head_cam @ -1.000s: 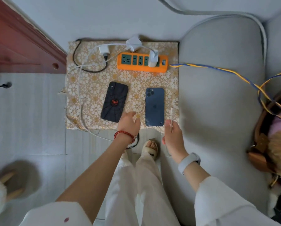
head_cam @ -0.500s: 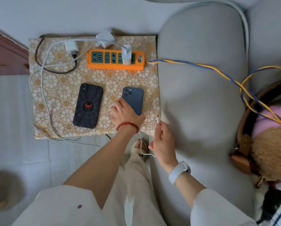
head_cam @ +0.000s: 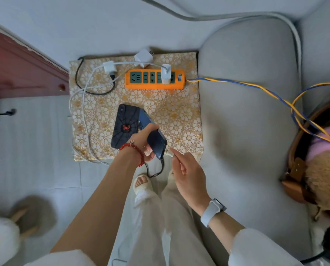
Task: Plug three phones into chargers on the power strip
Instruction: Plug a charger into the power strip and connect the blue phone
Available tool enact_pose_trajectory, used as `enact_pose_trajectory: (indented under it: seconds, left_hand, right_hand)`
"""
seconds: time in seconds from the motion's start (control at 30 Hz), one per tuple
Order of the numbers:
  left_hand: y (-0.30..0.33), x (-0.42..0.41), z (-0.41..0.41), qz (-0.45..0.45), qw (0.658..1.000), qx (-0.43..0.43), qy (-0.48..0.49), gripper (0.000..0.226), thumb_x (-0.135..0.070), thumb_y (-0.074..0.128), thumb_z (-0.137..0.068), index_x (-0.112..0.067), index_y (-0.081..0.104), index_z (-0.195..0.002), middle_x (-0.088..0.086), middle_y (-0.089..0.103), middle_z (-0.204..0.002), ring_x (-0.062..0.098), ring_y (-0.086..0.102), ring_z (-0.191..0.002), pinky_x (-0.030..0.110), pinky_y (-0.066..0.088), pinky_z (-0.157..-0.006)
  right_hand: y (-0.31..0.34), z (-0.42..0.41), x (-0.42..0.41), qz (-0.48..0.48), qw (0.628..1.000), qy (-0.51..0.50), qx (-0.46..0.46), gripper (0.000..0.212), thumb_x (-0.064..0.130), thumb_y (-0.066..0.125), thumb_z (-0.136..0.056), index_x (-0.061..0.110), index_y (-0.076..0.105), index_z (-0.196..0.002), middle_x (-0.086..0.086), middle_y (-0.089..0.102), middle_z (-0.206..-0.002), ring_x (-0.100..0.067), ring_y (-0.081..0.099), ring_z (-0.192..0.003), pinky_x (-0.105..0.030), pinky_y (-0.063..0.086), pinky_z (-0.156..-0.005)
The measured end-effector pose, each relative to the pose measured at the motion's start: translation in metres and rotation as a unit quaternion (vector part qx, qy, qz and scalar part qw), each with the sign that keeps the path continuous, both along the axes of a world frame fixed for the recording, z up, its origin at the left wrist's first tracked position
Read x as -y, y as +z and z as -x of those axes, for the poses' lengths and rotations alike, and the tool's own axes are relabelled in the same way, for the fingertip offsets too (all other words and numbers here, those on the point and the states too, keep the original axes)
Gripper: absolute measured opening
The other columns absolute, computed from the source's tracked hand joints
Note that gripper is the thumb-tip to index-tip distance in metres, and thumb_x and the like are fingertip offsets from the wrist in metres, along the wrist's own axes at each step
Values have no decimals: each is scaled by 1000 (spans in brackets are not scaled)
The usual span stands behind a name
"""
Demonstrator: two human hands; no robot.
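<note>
An orange power strip (head_cam: 154,85) lies at the back of a gold-flowered mat (head_cam: 179,116), with one white charger (head_cam: 166,76) plugged into it. Two more white chargers (head_cam: 109,67) (head_cam: 143,56) lie unplugged beside and behind the strip. A black phone with a red spider (head_cam: 125,123) rests flat on the mat. My left hand (head_cam: 142,139) grips a blue phone (head_cam: 154,136), lifted and tilted above the mat's front. My right hand (head_cam: 187,175) pinches a white cable plug (head_cam: 171,154) right at the blue phone's bottom end.
White and black cables (head_cam: 83,104) loop over the mat's left side. A grey sofa cushion (head_cam: 246,121) borders the mat on the right, crossed by the strip's blue-yellow cord (head_cam: 256,88). A brown bag (head_cam: 298,169) sits far right, a red wooden door frame (head_cam: 16,70) far left.
My left hand picked the blue phone up off the mat and tilted it. My right hand brought the white cable plug up to the phone's bottom end.
</note>
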State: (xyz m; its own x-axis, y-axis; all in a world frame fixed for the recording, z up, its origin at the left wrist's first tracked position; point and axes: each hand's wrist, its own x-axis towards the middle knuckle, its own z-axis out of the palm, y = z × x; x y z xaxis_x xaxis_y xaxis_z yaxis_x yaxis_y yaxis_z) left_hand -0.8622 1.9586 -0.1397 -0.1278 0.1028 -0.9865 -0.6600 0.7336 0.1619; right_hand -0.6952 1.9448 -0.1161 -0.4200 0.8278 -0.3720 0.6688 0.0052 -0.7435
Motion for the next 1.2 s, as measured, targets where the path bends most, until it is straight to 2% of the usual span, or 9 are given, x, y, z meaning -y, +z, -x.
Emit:
enact_pose_trajectory:
  seconds: [0.1,0.2,0.37,0.53,0.63,0.77,0.93,1.07,1.2]
  left_hand:
    - [9,2,1,-2,999,-38,18,36,-39,73,-64,-16,56,-85,4,57,-84,17,56,-81,31,49,-64]
    - [17,2,3,-4,997,-64,45,43,-38,72,-64,-14,56,-96,4,58,-93,15,56,-78,28,47,-56]
    - [29,0,3,-6,992,-102,79,60,-35,72,-68,-9,51,-118,7,58,-105,12,54,-74,25,42,-47]
    - [37,0,3,0,991,-93,100,62,-37,71,-68,-8,49,-118,9,59,-113,16,55,-81,27,43,-50]
    - [40,0,3,1,991,-87,103,63,-37,71,-68,-8,49,-119,9,58,-109,14,55,-77,27,44,-50]
    - [38,2,2,8,991,-94,93,64,-39,72,-67,-8,50,-119,9,60,-112,16,55,-77,28,48,-57]
    - [31,6,0,6,988,-138,73,65,-36,73,-66,-4,50,-118,11,60,-109,22,56,-89,41,52,-89]
    - [28,6,-2,3,988,-147,57,66,-30,74,-64,-4,47,-119,12,58,-108,28,58,-93,49,53,-87]
    - [23,10,-6,13,990,-132,44,71,-29,75,-64,-3,43,-122,14,58,-110,29,59,-92,51,54,-85]
  right_hand:
    - [6,10,0,21,999,-8,37,34,35,38,-93,29,53,-123,8,48,-87,-8,51,-78,-23,41,-65]
    - [9,17,-3,6,999,-16,43,30,33,40,-94,21,59,-115,-1,57,-96,-18,56,-90,-32,49,-71]
    - [11,25,-4,-10,998,-41,41,17,27,49,-91,20,64,-98,2,59,-83,-18,56,-78,-34,47,-65]
    - [13,29,0,-14,998,-57,24,16,24,52,-90,17,66,-91,4,60,-74,-18,58,-74,-35,49,-64]
    - [14,30,1,-19,997,-74,15,17,24,52,-91,15,67,-93,1,66,-77,-17,59,-75,-35,50,-65]
    - [15,28,1,-47,997,-35,46,21,23,51,-91,12,64,-78,-1,59,-63,-19,52,-65,-37,47,-57]
    - [17,32,-2,-146,983,31,108,28,12,57,-85,10,52,-57,1,37,-49,-19,35,-53,-33,36,-52]
    - [14,29,4,-147,981,43,118,28,10,60,-83,7,53,-57,-8,49,-48,-22,39,-51,-34,34,-55]
    - [9,24,9,-140,983,40,111,29,11,60,-83,8,52,-55,-8,50,-46,-25,43,-50,-34,35,-56]
